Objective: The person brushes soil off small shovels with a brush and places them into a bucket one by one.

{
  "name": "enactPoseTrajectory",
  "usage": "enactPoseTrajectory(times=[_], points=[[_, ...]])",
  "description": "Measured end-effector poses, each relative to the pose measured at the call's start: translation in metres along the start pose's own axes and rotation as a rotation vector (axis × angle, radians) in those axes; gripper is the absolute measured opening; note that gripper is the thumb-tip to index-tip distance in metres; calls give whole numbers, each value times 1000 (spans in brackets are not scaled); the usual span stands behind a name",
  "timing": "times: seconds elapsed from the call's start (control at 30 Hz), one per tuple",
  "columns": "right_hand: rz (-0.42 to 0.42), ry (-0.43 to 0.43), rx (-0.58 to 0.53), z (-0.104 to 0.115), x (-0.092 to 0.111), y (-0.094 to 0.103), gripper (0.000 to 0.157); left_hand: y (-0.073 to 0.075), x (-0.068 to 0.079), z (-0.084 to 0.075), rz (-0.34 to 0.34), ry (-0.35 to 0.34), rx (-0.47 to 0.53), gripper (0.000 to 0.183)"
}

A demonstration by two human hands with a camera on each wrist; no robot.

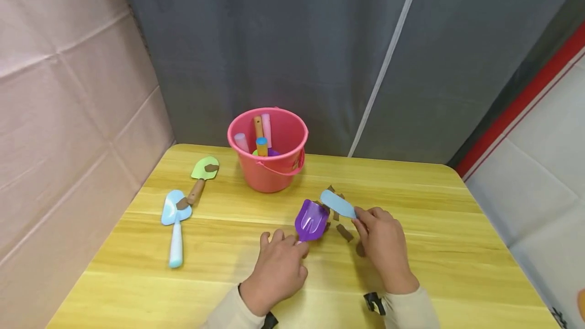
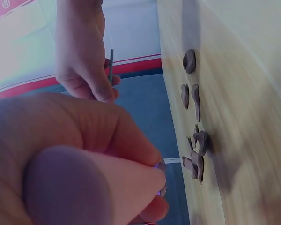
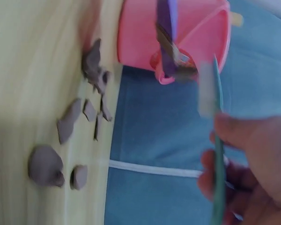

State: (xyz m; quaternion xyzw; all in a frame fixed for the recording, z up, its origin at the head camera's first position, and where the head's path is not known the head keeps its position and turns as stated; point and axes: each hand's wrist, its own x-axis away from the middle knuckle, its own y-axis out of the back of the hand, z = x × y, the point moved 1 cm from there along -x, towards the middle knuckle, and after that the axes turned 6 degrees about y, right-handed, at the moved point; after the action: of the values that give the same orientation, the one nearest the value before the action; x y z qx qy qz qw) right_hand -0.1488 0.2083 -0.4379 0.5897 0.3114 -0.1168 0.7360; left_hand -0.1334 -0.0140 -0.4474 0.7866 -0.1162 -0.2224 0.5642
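Left grip [image 1: 278, 269] holding scoop [image 1: 312, 221], right grip [image 1: 384, 241] apparent spatula [image 1: 338, 203]

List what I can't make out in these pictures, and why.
Head view: lower ends of the colourful tools, hidden by the round pink plastic bucket.
Head view: pink handle of the purple plastic shovel, mostly covered by the left hand.
Head view: flat brown pieces, partly covered by the light-blue flat spatula.
Right wrist view: small label on the bucket, too blurred to read.
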Motion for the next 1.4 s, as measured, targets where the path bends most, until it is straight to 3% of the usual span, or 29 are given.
enactPoseTrajectory(times=[0.2,0.27,0.37,0.5,0.77,1.0,1.2,1.4], points=[[153,107,-78,-2,1,0,25,1,1,-5,-16,-28,2,14],[132,89,-50,-2,0,0,24,1,2,-8,-15,-51,5,15],[24,9,18,-6,-1,3,25,0,5,-11,-9,-69,11,15],[-38,-45,22,-9,-3,7,27,-1,6,-9,-7,-52,12,14],[203,126,-97,-1,-1,3,25,-2,2,-6,-18,-34,11,15],[57,-2,25,-2,0,4,23,0,3,-8,-16,-37,8,16],[211,142,-88,3,-1,0,23,0,2,-8,-38,-30,-1,16],[140,-1,2,3,-2,4,23,2,2,-9,-27,-33,1,18]])
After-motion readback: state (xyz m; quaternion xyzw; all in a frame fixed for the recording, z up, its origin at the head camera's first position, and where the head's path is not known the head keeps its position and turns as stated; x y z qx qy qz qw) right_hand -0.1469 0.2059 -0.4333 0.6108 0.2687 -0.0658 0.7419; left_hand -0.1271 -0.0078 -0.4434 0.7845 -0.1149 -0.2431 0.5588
